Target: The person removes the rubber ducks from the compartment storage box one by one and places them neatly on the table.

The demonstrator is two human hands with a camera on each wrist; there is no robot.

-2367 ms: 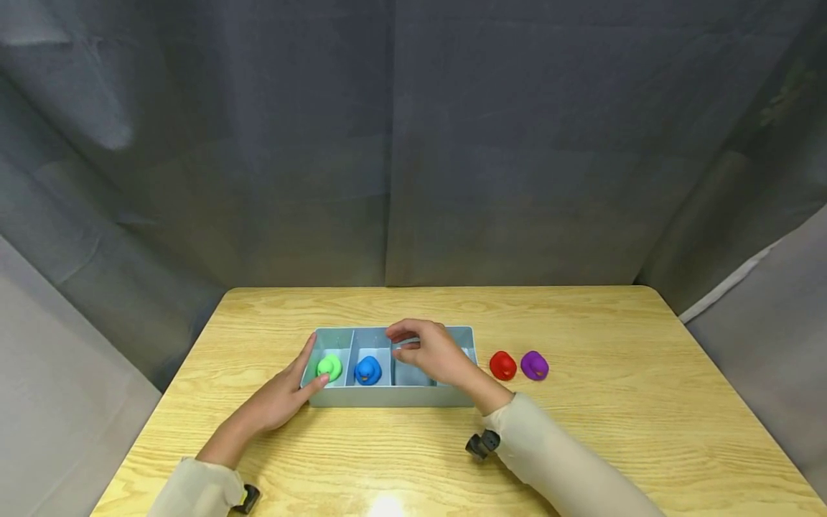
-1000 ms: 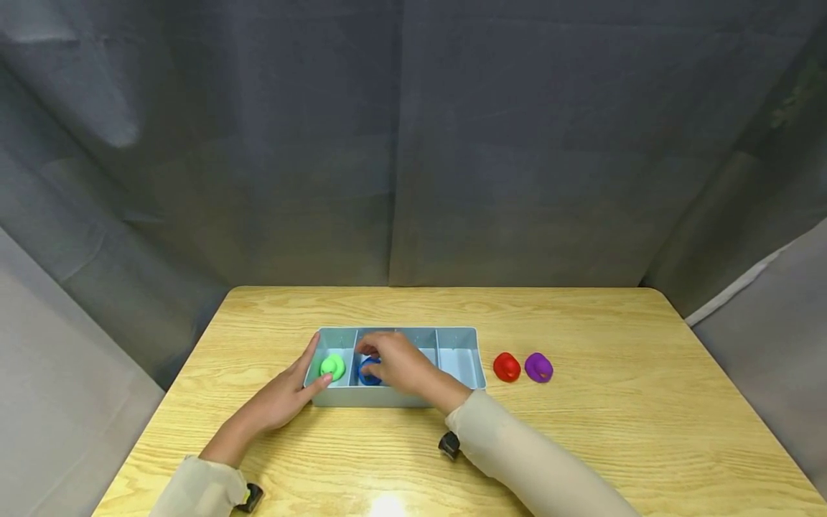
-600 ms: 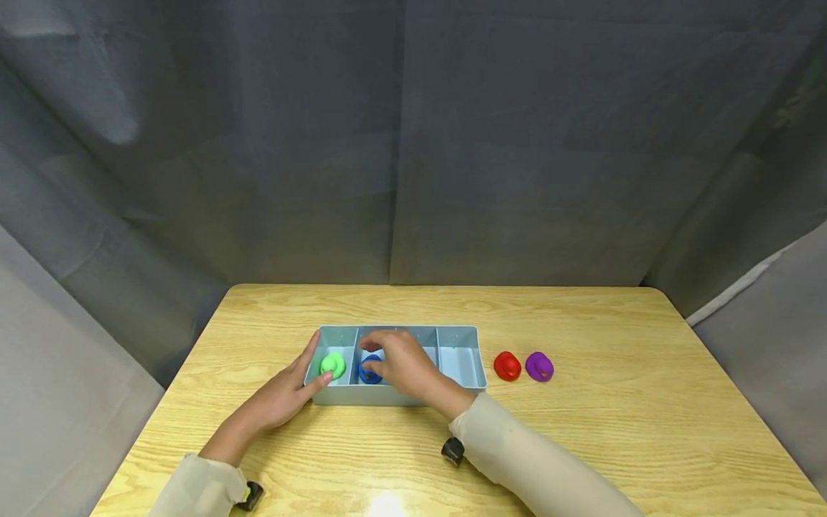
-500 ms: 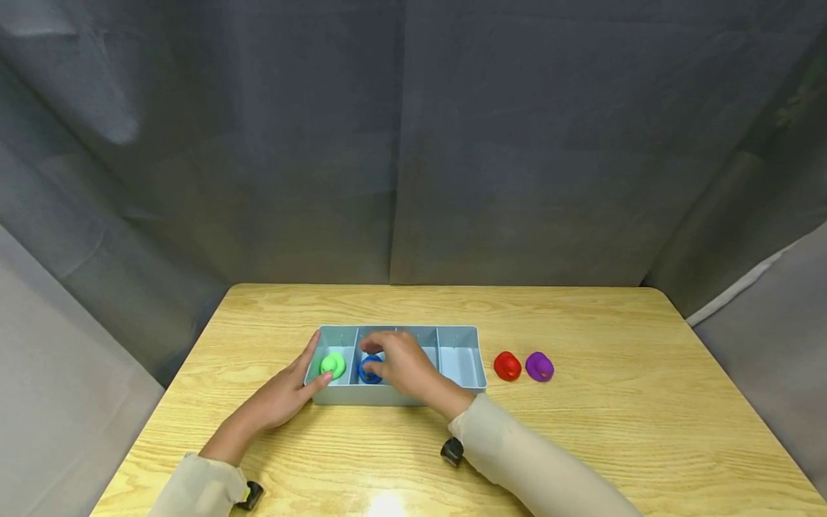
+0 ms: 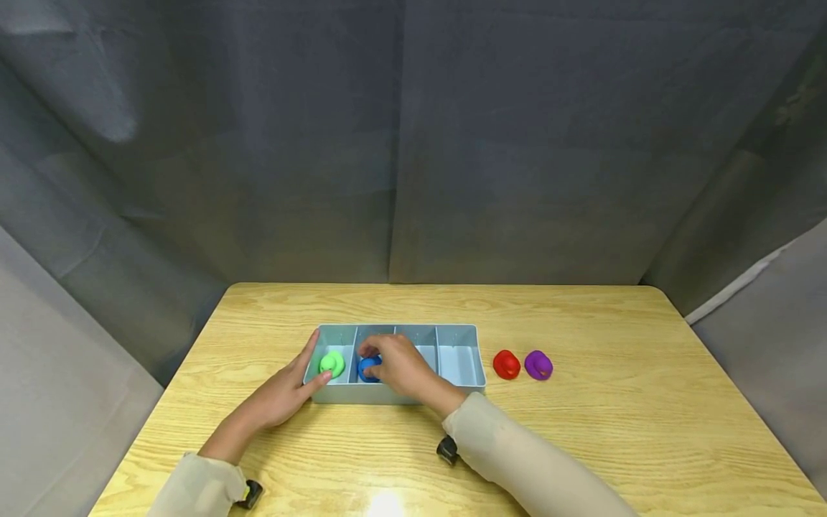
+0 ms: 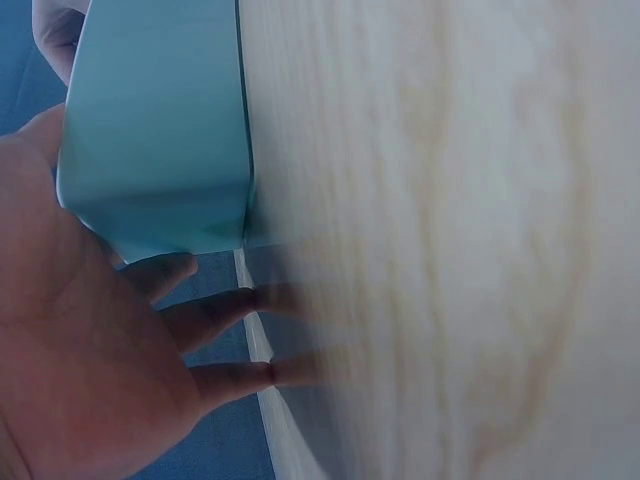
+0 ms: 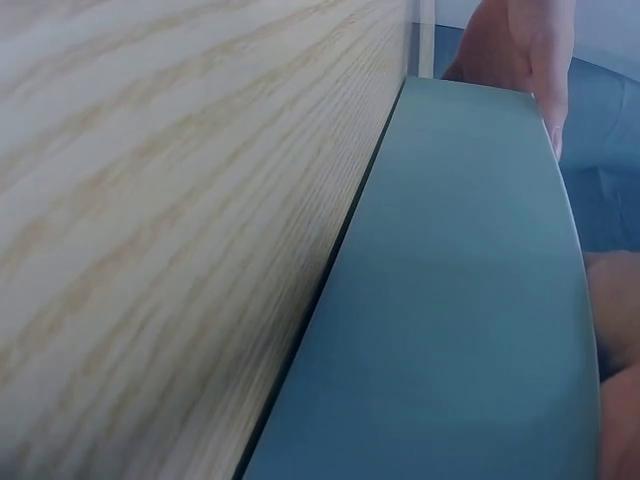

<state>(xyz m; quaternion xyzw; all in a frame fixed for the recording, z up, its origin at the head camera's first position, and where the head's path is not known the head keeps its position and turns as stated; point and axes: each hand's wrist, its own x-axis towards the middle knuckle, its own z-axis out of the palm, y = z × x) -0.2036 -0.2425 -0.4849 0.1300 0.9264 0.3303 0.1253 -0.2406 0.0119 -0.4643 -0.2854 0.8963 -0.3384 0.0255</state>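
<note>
A grey-blue box (image 5: 400,394) with a row of compartments stands on the table. My left hand (image 5: 282,397) holds its left end, thumb over the front corner and fingers along the outer side; the left wrist view shows those fingers (image 6: 205,318) spread beside the end wall. In the leftmost compartment sits a green rubber duck (image 5: 332,363). A blue rubber duck (image 5: 367,368) is in the second compartment, partly hidden by my right hand (image 5: 400,366), whose thumb and fingers pinch it from above. In the right wrist view, the box's front wall (image 7: 460,270) hides the duck.
A red rubber duck (image 5: 507,365) and a purple rubber duck (image 5: 538,365) sit side by side on the wooden table (image 5: 614,416), right of the box. Dark grey curtains (image 5: 413,143) hang behind the table's far edge.
My right hand has moved left from over the third compartment to the second, and its fingers have closed in on the blue duck. My left hand stays at the box's end.
</note>
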